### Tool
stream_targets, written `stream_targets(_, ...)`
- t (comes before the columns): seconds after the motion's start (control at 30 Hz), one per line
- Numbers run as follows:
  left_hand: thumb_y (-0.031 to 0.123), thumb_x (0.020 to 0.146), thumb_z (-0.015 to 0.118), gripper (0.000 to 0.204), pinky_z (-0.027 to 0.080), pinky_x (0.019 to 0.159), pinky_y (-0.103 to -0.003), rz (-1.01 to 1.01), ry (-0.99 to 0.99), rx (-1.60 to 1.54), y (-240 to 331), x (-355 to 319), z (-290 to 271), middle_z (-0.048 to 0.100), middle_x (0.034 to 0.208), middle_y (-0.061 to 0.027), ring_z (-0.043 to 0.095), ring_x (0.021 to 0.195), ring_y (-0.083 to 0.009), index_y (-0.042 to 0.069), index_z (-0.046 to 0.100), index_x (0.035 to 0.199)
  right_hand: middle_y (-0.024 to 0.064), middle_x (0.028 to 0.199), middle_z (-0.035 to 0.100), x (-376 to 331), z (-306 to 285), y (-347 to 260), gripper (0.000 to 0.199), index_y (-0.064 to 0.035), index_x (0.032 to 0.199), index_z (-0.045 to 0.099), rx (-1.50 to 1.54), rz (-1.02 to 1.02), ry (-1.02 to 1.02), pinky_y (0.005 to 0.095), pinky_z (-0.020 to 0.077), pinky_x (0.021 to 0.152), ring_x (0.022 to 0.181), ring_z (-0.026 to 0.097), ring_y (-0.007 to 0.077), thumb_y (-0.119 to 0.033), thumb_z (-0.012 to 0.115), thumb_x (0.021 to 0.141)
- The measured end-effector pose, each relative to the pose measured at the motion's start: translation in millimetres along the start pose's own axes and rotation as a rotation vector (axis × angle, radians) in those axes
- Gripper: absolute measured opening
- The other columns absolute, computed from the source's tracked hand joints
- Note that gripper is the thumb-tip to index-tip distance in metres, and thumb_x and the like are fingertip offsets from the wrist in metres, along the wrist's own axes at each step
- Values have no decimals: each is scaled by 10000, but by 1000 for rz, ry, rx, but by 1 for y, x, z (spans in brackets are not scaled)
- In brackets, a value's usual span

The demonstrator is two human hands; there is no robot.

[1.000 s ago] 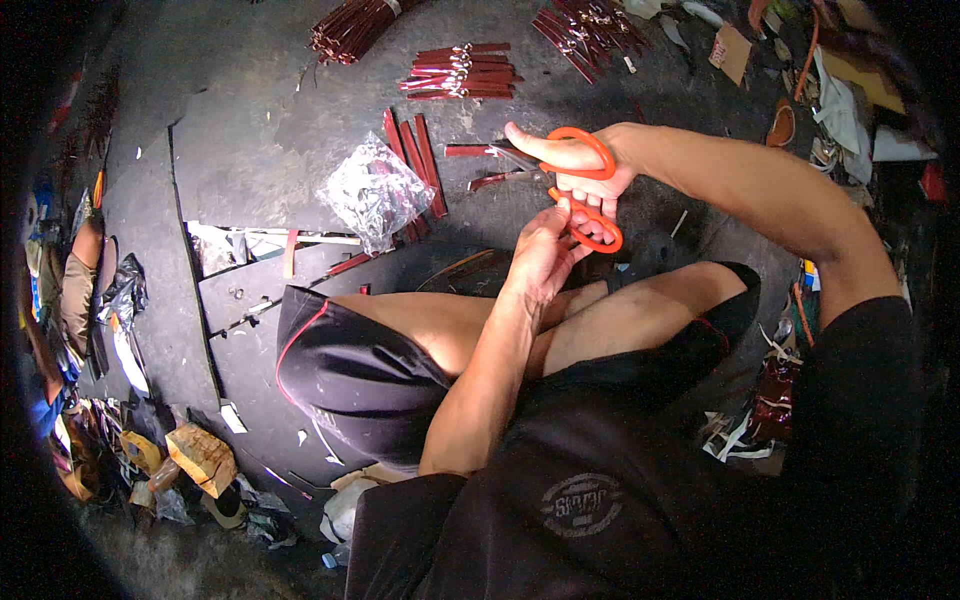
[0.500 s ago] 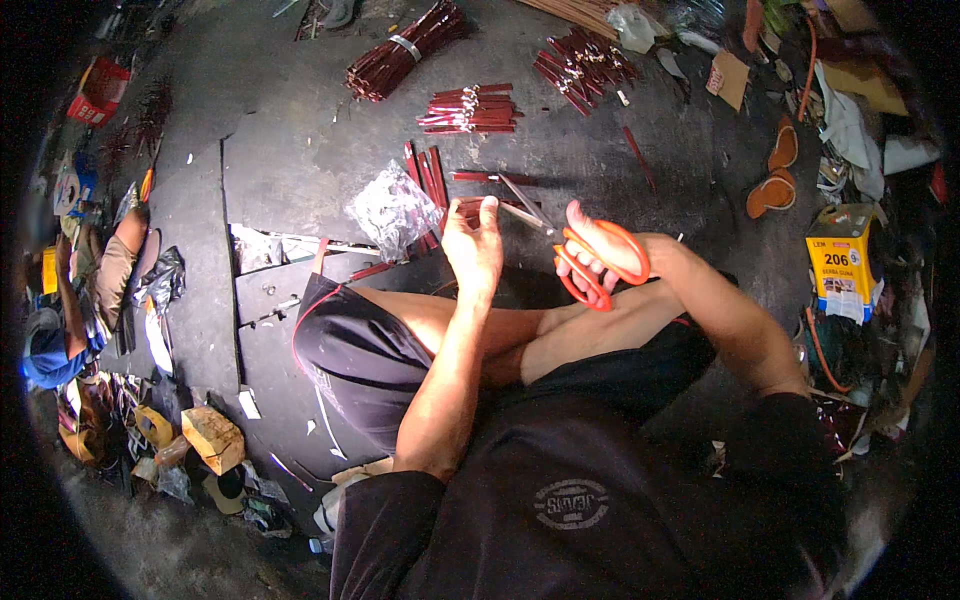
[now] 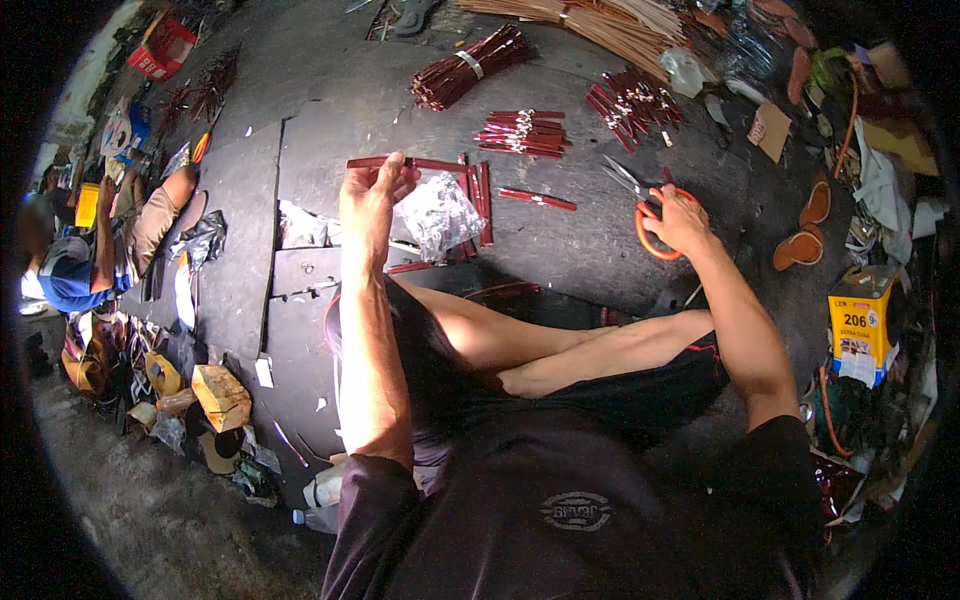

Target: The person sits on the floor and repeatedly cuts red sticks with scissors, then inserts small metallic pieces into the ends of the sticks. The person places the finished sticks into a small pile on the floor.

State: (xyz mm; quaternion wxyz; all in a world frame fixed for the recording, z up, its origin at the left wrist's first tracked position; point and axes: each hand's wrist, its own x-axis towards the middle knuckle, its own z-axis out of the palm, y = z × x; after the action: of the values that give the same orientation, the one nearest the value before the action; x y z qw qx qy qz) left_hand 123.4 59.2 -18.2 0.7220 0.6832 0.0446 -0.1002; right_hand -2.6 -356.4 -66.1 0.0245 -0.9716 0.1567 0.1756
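My left hand (image 3: 372,205) is closed on a dark red strip (image 3: 437,164), pinched between thumb and fingers, its ends sticking out to both sides. Orange-handled scissors (image 3: 648,232) are in my right hand (image 3: 680,220), farther right, blades parted and pointing away to the left. A short red piece shows at that hand's fingertips; whether it is held or lies behind cannot be told. Just right of my left hand lies a crumpled clear plastic bag (image 3: 440,218), with several red strips (image 3: 486,205) beside it. Between my hands rests a red strip with a shiny middle (image 3: 538,198).
Beyond lie two piles of red strips with shiny bits (image 3: 520,135) and a banded bundle of red strips (image 3: 473,66). Tan sticks (image 3: 590,22) lie at the far edge. To the right are orange-brown sole-shaped pieces (image 3: 800,248) and a yellow container (image 3: 862,315). Another person (image 3: 80,265) sits at left.
My hands have moved apart: the left one leftward with a red strip, the right one rightward with the scissors. The whole view has shifted a little.
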Motion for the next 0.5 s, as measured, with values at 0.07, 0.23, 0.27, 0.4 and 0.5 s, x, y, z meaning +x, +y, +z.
stream_targets(0.07,188,935,636,230,536,824,-335,-10,120,13,-5,-3,-13,668,947,-105,673,866,-199,6,599,1069,245,1098,629,-4,-2,-14,615,29,1154,576,-182,-50,24,450,515,883,1043,625,379,-427,748,778)
stream_targets(0.23,192,954,611,165,555,793,-331,-15,292,-128,-27,10,-33,652,869,-47,648,808,-149,45,624,1027,159,1009,653,6,17,-121,323,-46,1008,669,354,-548,144,449,503,843,957,634,337,-316,709,836)
stream_targets(0.27,210,962,601,161,552,789,-328,37,246,-250,-35,14,-37,646,856,-32,636,800,-139,56,635,995,164,972,651,7,20,-161,258,-42,952,675,496,-657,118,455,499,832,931,629,346,-278,686,849)
stream_targets(0.4,226,933,632,210,482,988,-410,-36,268,-318,-45,8,-30,630,907,-52,629,910,-179,45,601,1033,177,985,644,25,68,-289,175,-27,915,672,558,-800,60,459,505,870,969,623,364,-31,520,830)
stream_targets(0.5,201,942,634,193,535,829,-343,-11,256,-295,-50,7,-19,642,889,-42,633,834,-149,59,606,1069,215,1188,578,37,106,-323,270,-22,1106,614,437,-426,-66,425,476,957,1174,549,333,-163,521,896)
